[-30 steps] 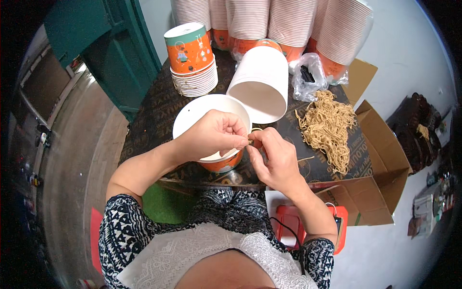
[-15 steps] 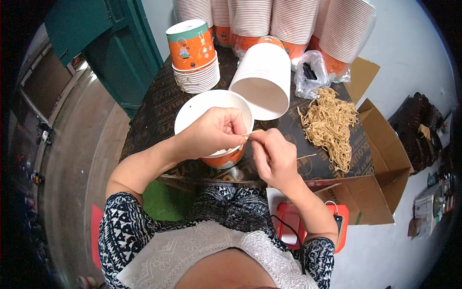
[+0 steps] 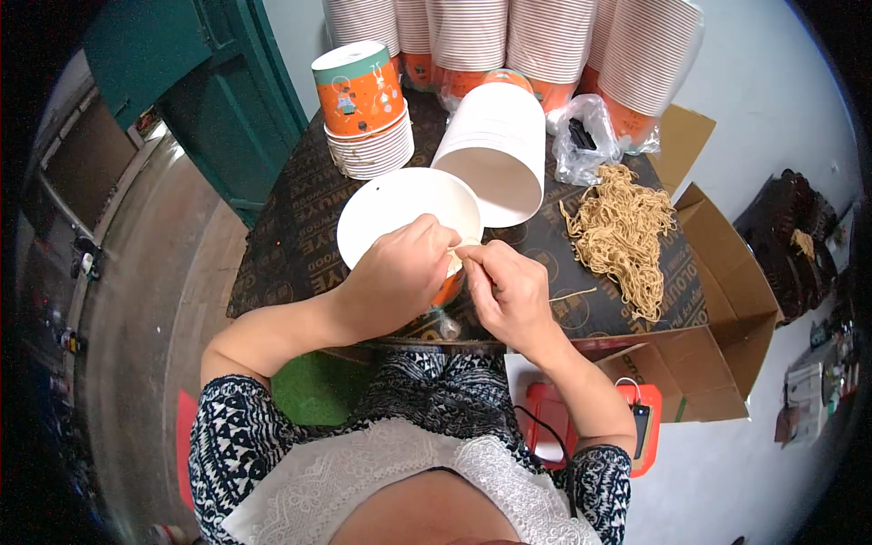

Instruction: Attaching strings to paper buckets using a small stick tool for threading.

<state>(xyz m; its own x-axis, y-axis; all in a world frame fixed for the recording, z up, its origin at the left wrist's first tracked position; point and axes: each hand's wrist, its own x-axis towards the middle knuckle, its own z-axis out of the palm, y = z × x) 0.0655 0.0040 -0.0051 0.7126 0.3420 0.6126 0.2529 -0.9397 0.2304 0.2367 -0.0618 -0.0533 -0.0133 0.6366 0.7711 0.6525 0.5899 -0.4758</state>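
Over the near rim of a paper bucket (image 3: 381,213), white inside and orange outside, my two hands nearly meet. My left hand (image 3: 400,277) is closed, its fingers curled in a pinch on a thin tan string (image 3: 460,246). On the same string, my right hand (image 3: 509,289) pinches with thumb and forefinger. The string's ends are partly hidden by the fingers. Right behind this bucket, a white bucket (image 3: 495,136) lies on its side with its mouth toward me. To the right lies a tangled heap of tan strings (image 3: 622,241), and one loose string (image 3: 574,293) rests near my right hand.
Stacked orange and green buckets (image 3: 359,100) stand at the back left of the dark table (image 3: 282,245). Tall bagged stacks (image 3: 549,41) line the wall. A clear plastic bag (image 3: 581,136) sits beside the heap; an open cardboard box (image 3: 727,291) stands at the table's right side.
My left hand has turned over, its back now toward me, and lowered slightly along the bucket's near side. My right hand has shifted slightly left, still pinching.
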